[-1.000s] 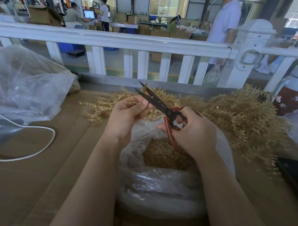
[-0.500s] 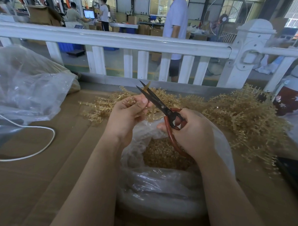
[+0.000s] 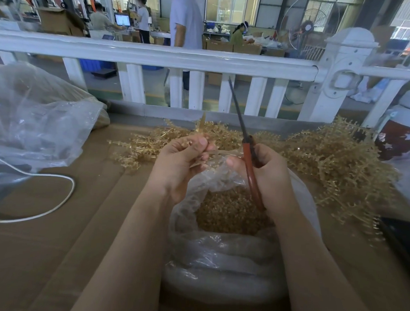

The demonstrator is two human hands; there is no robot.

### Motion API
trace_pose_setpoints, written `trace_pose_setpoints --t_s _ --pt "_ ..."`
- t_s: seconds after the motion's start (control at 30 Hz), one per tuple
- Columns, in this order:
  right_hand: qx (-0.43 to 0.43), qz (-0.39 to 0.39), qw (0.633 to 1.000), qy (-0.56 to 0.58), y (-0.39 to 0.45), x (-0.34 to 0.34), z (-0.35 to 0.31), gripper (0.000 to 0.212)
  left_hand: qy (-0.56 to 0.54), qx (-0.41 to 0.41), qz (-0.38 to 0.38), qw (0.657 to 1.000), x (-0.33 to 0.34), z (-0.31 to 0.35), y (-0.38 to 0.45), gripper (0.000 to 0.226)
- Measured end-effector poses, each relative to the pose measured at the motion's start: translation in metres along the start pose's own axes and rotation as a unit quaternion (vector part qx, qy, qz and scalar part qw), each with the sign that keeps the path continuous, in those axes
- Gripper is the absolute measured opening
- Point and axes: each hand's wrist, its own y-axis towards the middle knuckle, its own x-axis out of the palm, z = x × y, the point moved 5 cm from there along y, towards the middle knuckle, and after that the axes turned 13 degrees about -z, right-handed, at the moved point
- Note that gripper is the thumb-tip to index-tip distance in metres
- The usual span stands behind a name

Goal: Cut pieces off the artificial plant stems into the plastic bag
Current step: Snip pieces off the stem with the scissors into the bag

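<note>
The left hand (image 3: pixel 176 161) pinches a short gold stem (image 3: pixel 201 125) between thumb and curled fingers, its tip poking up above the knuckles and a pale strand running right toward the other hand. The right hand (image 3: pixel 271 178) is wrapped round the red handles of the scissors (image 3: pixel 246 142), whose dark blades are closed together and point up and slightly left, ending in front of the white railing (image 3: pixel 156 57). Both hands hang just over the mouth of the plastic bag (image 3: pixel 219 256), which sits on the brown table (image 3: pixel 57 243) and holds a heap of small gold cuttings (image 3: pixel 227 209). Beyond the hands lies the loose pile of uncut stems (image 3: pixel 334 160). How much stem sits inside the left fist is hidden, and the right palm covers the handle loops. The pile's right edge blurs away.
</note>
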Motion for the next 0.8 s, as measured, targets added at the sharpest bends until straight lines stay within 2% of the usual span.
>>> trace_pose_setpoints --t_s 0.1,0.3,0.43,0.53,0.6,0.7,0.8 --pt "-0.010 -0.007 0.999 0.046 0.000 -0.001 -0.001 0.027 0.010 -0.013 -0.002 1.000 0.002 -0.003 0.000 0.010" --pt "-0.033 -0.009 0.993 0.112 -0.001 -0.004 -0.001 0.027 0.039 -0.057 -0.046 0.997 0.007 -0.007 -0.002 0.015" --pt "-0.051 0.000 0.981 0.187 -0.003 -0.008 -0.005 0.021 0.038 -0.093 -0.073 0.992 0.012 -0.009 -0.005 0.042" --pt "-0.048 0.019 0.980 0.192 -0.003 -0.009 -0.005 0.024 0.029 -0.105 -0.050 0.993 0.012 -0.011 -0.006 0.055" --pt "-0.053 0.026 0.977 0.203 -0.004 -0.009 -0.008 0.027 0.031 -0.108 -0.044 0.993 0.010 -0.012 -0.005 0.052" --pt "-0.062 0.029 0.969 0.238 -0.006 -0.011 -0.010 0.025 0.061 -0.134 -0.077 0.986 0.010 -0.016 -0.004 0.044" --pt "-0.057 0.042 0.962 0.265 -0.007 -0.011 -0.010 0.025 0.068 -0.172 -0.098 0.978 0.010 -0.021 -0.005 0.047"
